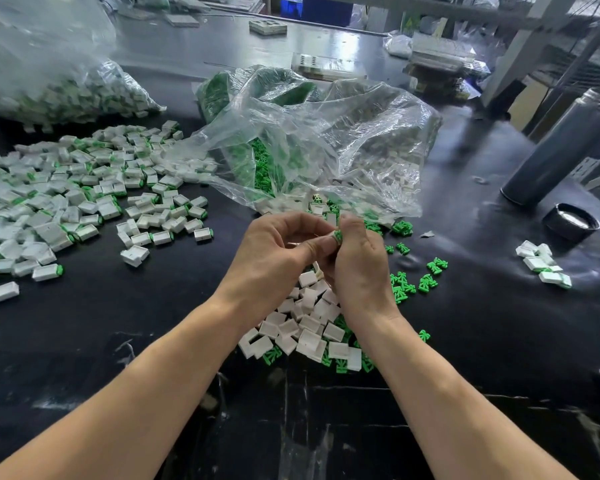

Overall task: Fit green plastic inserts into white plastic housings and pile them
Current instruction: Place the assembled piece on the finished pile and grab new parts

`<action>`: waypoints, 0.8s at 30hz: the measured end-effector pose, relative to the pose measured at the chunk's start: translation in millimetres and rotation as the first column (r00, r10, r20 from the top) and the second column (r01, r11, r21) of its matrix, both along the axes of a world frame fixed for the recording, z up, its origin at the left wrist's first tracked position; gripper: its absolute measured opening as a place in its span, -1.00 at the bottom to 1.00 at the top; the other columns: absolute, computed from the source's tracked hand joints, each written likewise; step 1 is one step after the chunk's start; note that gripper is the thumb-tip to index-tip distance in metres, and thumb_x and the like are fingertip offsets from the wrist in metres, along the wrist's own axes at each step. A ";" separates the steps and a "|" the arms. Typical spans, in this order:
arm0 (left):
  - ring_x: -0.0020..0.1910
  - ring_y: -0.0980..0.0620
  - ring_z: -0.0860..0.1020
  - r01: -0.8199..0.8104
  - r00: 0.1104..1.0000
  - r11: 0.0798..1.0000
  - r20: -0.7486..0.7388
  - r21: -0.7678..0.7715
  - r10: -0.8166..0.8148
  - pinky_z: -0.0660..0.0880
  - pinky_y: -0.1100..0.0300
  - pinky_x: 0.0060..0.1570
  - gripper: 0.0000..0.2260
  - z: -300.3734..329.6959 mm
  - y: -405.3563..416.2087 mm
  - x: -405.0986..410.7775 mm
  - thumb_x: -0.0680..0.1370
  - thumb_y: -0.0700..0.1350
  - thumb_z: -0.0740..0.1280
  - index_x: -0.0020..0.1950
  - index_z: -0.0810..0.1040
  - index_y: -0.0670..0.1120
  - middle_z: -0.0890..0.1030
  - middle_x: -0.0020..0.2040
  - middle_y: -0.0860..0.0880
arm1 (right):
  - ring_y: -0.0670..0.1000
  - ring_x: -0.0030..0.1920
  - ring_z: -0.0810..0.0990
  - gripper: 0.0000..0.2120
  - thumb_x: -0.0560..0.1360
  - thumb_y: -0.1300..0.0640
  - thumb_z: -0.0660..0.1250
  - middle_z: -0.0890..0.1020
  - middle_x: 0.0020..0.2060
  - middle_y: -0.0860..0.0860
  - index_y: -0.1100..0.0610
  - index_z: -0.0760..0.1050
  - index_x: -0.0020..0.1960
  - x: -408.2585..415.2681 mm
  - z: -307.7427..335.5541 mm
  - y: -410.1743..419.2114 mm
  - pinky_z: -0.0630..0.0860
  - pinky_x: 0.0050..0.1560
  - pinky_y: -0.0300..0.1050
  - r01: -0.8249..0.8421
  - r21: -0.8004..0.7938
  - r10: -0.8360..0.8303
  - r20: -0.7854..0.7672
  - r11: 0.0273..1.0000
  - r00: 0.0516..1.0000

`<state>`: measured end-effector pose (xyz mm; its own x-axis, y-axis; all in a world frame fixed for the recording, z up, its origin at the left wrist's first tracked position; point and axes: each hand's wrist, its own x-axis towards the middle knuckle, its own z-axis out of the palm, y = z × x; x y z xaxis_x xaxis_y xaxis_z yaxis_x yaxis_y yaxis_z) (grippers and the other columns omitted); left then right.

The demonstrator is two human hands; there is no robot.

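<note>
From the head camera, both hands meet just above the middle of the black table (465, 341): the left hand (274, 251) has its fingers curled in and its thumb pressed against a small green insert (338, 234), while the right hand (355, 258) curls round the same spot from the other side, fingertips pinching the piece. A sliver of white shows under the right palm, probably the white housing (317, 271) being fitted, though most of it is hidden by the fingers. These parts look like light, rigid moulded plastic, smooth enough to slip, so I judge they are best pinched by the flat sides of the housing with the insert pushed in by its blunt end; the thin prongs of the green pieces seem the likeliest bit to bend or snap. Directly below the hands lies a heap of empty housings (305, 327) mixed with loose green inserts (406, 282), some scattered to the right. To the left spreads the pile of finished pieces (66, 199), white bodies with green ends showing. A crumpled clear plastic bag (326, 133) lies open behind the hands, holding green inserts on one side and white housings on the other, spilling towards the hands. A second bag (49, 71) at far left is full of what look like assembled parts, though it is blurred. A few more white pieces (542, 263) sit apart at the right, near a black lid (570, 221) and a grey cylinder (561, 147).
</note>
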<state>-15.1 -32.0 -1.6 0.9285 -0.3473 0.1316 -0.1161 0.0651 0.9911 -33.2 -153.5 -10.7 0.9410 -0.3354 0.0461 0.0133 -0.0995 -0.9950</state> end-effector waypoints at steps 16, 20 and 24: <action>-0.07 -0.15 0.70 -0.089 0.994 0.993 0.070 0.081 0.083 0.64 -0.08 0.09 -0.97 0.6 -3.3 -4.3 0.55 -0.25 0.47 -0.02 0.69 -0.18 0.73 -0.12 -0.13 | -0.16 -0.55 0.41 -0.33 0.74 -0.02 0.01 0.47 -0.59 -0.09 0.06 0.50 -0.49 1.3 -3.1 -4.3 0.29 -0.56 -0.25 0.068 -0.227 -0.062 0.033 0.972 0.998; -0.12 -0.07 0.70 -0.109 0.990 0.990 0.095 0.090 0.101 0.66 -0.03 0.04 -0.99 -0.2 -3.9 -4.8 0.55 -0.25 0.47 -0.04 0.69 -0.18 0.73 -0.14 -0.09 | -0.18 -0.55 0.40 -0.32 0.74 0.02 0.04 0.44 -0.63 -0.16 0.00 0.49 -0.53 2.7 -2.2 -3.6 0.25 -0.52 -0.27 0.074 -0.242 -0.070 0.025 0.968 0.997; -0.14 -0.02 0.70 -0.120 0.988 0.988 0.109 0.092 0.110 0.65 0.07 -0.01 -0.98 -0.8 -4.5 -5.7 0.55 -0.26 0.47 -0.06 0.69 -0.17 0.73 -0.16 -0.07 | -0.19 -0.57 0.39 -0.29 0.74 0.03 0.03 0.43 -0.64 -0.19 -0.15 0.49 -0.57 2.0 -2.5 -2.4 0.26 -0.52 -0.34 0.051 -0.228 -0.039 0.054 0.972 0.998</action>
<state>-20.8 -36.5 -2.3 0.9460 -0.2551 0.1998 -0.2197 -0.0516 0.9742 -31.3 -155.9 -13.1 0.9199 -0.3526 0.1718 0.0512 -0.3263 -0.9439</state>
